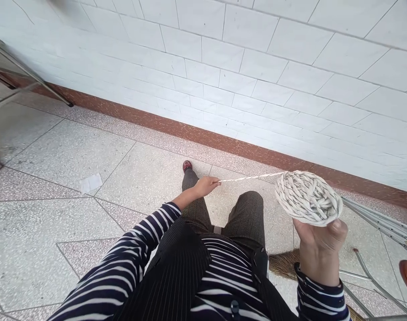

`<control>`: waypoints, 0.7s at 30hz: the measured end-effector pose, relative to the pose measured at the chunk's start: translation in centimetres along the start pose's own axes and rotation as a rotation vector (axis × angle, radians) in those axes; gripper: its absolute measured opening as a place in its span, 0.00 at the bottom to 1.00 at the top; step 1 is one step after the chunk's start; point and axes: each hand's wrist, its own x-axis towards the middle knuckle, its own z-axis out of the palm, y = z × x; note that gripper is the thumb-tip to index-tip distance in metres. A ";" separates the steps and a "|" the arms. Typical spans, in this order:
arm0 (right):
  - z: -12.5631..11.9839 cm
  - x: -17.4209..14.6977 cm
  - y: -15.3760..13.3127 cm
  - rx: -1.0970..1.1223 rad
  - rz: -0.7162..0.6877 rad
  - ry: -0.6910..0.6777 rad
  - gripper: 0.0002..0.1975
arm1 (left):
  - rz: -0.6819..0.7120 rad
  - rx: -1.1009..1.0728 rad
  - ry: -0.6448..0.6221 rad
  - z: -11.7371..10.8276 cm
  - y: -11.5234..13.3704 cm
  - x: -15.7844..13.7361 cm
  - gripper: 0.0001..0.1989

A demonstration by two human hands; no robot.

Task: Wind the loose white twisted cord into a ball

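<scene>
My right hand (322, 238) holds up a large ball of white cord (309, 198) flecked with dark thread, gripping it from below; part of the fingers is hidden behind the ball. From the ball's upper left a single strand (253, 177) runs nearly straight across to my left hand (206, 186). There the fingertips pinch the strand's end, in front of my legs. Both hands are well apart, with the strand stretched between them above the floor.
A white tiled wall (223, 84) with a red-brown base strip faces me. On the left stand a metal-framed table (32, 84) and a pale paper (91, 183) on the floor. At right are a broom (284, 263), metal tubes (374, 276) and a folded metal frame (380, 218).
</scene>
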 end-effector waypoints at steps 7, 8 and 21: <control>0.4 -1.9 -1.1 -0.038 -0.025 0.095 0.35 | -0.040 -0.109 0.009 1.4 -1.0 1.5 0.16; 0.5 -1.9 -1.2 -0.044 -0.018 0.097 0.35 | -0.053 -0.116 0.010 1.8 -1.0 1.6 0.16; 0.8 1.1 -1.9 0.315 -0.154 0.226 0.27 | -0.111 -0.130 0.154 1.0 -1.0 0.9 0.19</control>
